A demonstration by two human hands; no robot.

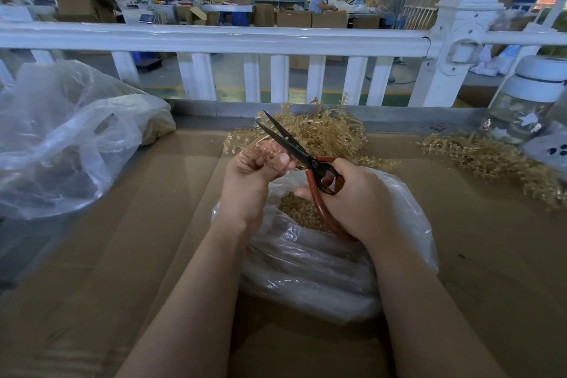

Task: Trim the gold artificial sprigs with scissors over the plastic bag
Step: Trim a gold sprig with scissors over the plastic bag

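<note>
We hold a gold sprig in our left hand, with the fingers curled tight around it. We keep it right above the bag so the cut bits can fall in. Some gold bits lie in the bag already, so we think the trimming is well under way.

Our right hand grips the red handles of the scissors. The blades are a little apart and point up and away from us, just beside the sprig. That looks like we are set for the next snip.

Behind our hands sits a pile of more sprigs on the counter. A second pile lies to the right, well apart from the first. A big bag sits at the left. A jar with a white lid stands at the far right. A white fence runs along the back.

Nothing stands between the blades and the sprig. Our left fingers are near the blades, so we should mind them.
</note>
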